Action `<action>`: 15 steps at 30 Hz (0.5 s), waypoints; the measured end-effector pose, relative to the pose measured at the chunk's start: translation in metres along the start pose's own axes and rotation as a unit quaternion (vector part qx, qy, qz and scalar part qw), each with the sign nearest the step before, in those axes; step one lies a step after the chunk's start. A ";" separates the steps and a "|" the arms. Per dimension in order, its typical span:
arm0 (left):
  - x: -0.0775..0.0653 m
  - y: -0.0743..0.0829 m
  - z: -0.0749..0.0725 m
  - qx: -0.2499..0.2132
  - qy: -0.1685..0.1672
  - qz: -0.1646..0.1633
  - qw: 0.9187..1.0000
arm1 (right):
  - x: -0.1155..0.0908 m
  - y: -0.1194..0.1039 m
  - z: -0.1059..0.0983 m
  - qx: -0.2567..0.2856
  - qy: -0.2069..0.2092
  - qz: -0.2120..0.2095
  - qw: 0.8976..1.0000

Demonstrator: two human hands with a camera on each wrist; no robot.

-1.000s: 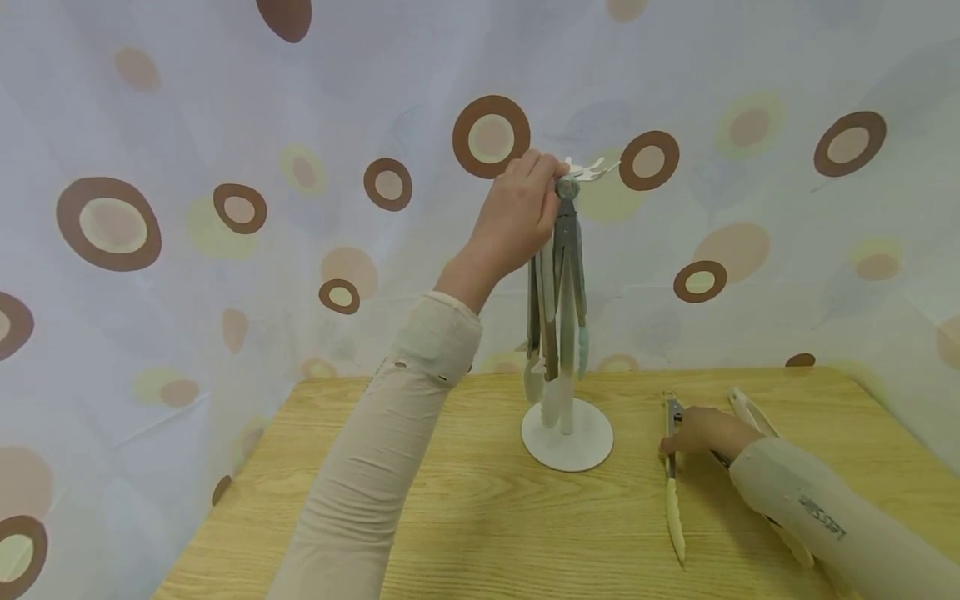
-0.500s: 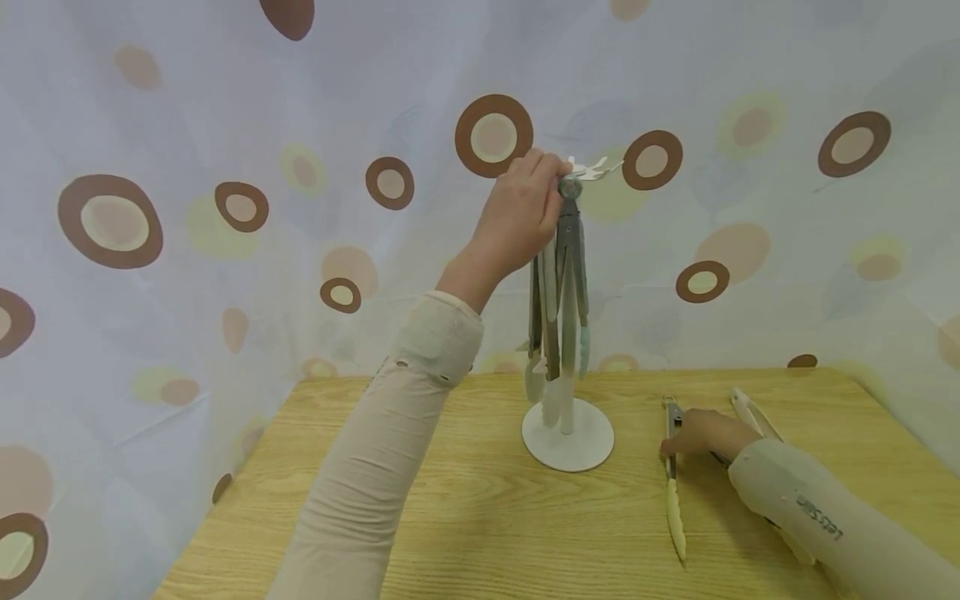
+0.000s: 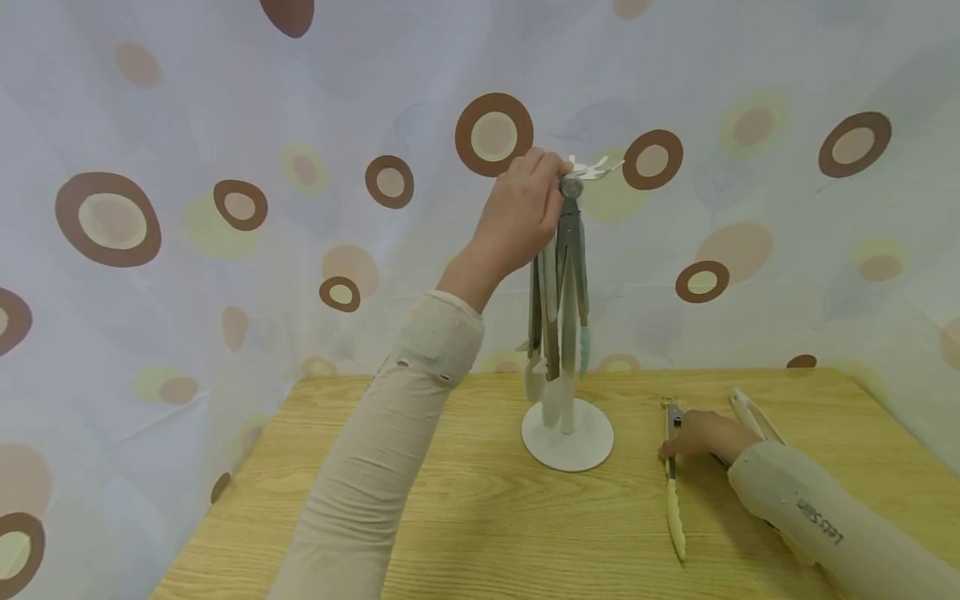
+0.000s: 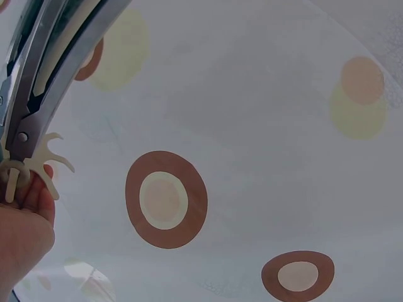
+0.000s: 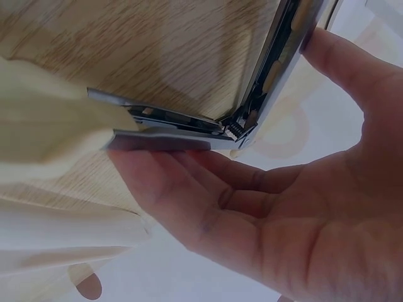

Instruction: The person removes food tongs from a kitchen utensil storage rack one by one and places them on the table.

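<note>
A white stand (image 3: 567, 433) with a round base and hooks (image 3: 596, 169) at its top bears several tongs (image 3: 570, 237), which hang down around its post. My left hand (image 3: 517, 204) grips the top of this stand; in the left wrist view its fingertips (image 4: 41, 198) curl beside the cream hooks. On the table, my right hand (image 3: 701, 435) holds a pair of metal tongs (image 5: 176, 139) with cream tips, their two arms spread in a V. The thumb lies against one arm and the fingers against the other. The head view hides part of these tongs behind the hand and sleeve.
A second pair of tongs (image 3: 750, 410), pale, lies on the wooden table (image 3: 465, 500) beyond the right wrist. More pale tips show partly under the right sleeve (image 3: 817, 500). Behind the table hangs a patterned curtain (image 3: 420, 100).
Both hands keep almost the same place and hold. The tongs under the right hand and the stand show no clear movement.
</note>
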State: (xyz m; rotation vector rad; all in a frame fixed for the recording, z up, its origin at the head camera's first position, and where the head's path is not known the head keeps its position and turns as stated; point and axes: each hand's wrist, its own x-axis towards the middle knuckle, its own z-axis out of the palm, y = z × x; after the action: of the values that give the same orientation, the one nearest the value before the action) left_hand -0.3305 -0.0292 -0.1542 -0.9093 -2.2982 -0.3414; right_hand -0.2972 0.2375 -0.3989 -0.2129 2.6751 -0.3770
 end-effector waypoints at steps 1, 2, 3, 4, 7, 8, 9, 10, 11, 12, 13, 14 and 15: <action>0.000 0.000 0.000 0.000 0.001 0.000 1.000 | 0.000 0.000 0.000 -0.001 0.001 -0.001 1.000; 0.000 0.000 0.000 0.000 0.002 0.000 1.000 | 0.000 -0.001 0.000 -0.002 0.001 -0.002 1.000; 0.000 0.000 0.000 -0.001 0.003 -0.001 1.000 | 0.000 -0.001 0.000 -0.003 0.002 -0.003 1.000; 0.000 -0.001 -0.001 -0.002 0.003 -0.002 1.000 | 0.000 -0.001 0.000 -0.002 0.002 -0.004 1.000; -0.001 -0.001 -0.001 -0.005 0.005 -0.002 1.000 | 0.000 -0.002 0.000 -0.003 0.005 -0.004 1.000; -0.001 -0.001 -0.001 -0.006 0.005 -0.002 1.000 | 0.000 -0.002 0.000 -0.003 0.006 -0.004 1.000; -0.001 -0.001 -0.001 -0.007 0.006 -0.002 1.000 | -0.001 -0.002 0.000 -0.003 0.007 -0.004 1.000; -0.001 -0.001 -0.001 -0.007 0.006 -0.003 1.000 | -0.001 -0.002 0.000 -0.003 0.009 -0.004 1.000; -0.001 -0.001 -0.001 -0.007 0.007 -0.003 1.000 | 0.000 -0.002 0.000 -0.003 0.010 -0.004 1.000; -0.001 -0.001 -0.001 -0.007 0.008 -0.004 1.000 | 0.000 -0.002 0.000 -0.003 0.011 -0.003 1.000; -0.001 -0.001 -0.001 -0.008 0.009 -0.004 1.000 | 0.000 -0.002 0.000 -0.002 0.012 -0.003 1.000; -0.001 -0.001 -0.001 -0.008 0.011 -0.005 1.000 | 0.000 -0.001 0.000 -0.002 0.012 -0.002 1.000; -0.001 -0.001 -0.001 -0.009 0.012 -0.005 1.000 | 0.000 -0.001 0.000 -0.002 0.013 0.000 1.000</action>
State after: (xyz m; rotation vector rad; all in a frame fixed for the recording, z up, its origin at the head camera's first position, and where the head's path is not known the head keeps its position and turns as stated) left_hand -0.3304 -0.0313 -0.1541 -0.8981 -2.2819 -0.3773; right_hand -0.2971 0.2365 -0.3983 -0.2116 2.7024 -0.3769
